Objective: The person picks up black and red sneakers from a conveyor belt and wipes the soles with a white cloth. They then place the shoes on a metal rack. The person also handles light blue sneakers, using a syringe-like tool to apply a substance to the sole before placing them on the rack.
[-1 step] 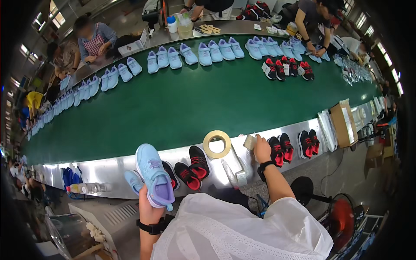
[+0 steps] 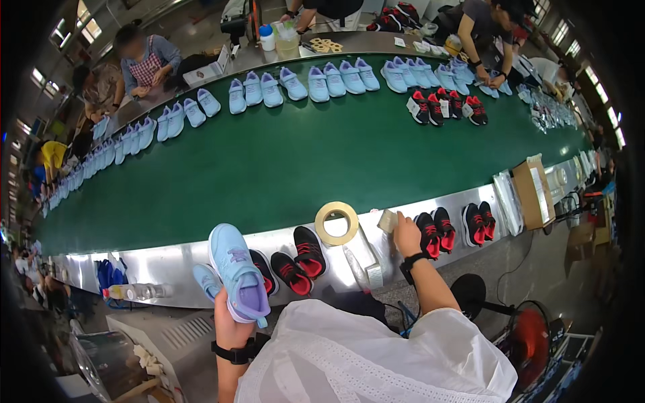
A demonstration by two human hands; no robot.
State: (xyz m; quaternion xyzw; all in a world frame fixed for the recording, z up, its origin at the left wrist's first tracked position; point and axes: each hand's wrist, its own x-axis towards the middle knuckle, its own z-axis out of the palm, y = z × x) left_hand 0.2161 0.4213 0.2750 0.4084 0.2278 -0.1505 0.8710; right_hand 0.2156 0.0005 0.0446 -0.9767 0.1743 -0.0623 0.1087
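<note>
Left hand (image 2: 232, 324): wrapped around the heel end of a light-blue shoe (image 2: 235, 262), held over the near ledge, toe toward 11 o'clock. Right hand (image 2: 406, 236): fingers close together on a small beige block (image 2: 388, 221) at its 10 o'clock; exact grip unclear.

From the held shoe: second light-blue shoe (image 2: 206, 281) at 8 o'clock; black-and-red shoe (image 2: 267, 274) at 3, with a pair of the same kind (image 2: 291, 273) beyond it. From the right hand: ring of pale tape (image 2: 336, 240) at 9; more black-and-red shoes (image 2: 428, 235) close by at 3, crowding that side; cardboard box (image 2: 533, 195) between 2 and 3; fan (image 2: 531, 336) at 4, off the table. All the near shoes stand on or over the steel ledge (image 2: 168, 262).

Ahead at 12, green table surface (image 2: 269, 168). Light-blue shoes (image 2: 269, 91) line its far edge, 10 to 1 o'clock; tagged black-and-red shoes (image 2: 430, 107) sit near 1.

Held shoe blocks part of both neighbours. Thumb-side contact on the block is hard to make out. Far-left shoes shrink into a blur; fan cut by shadow at the rim.
</note>
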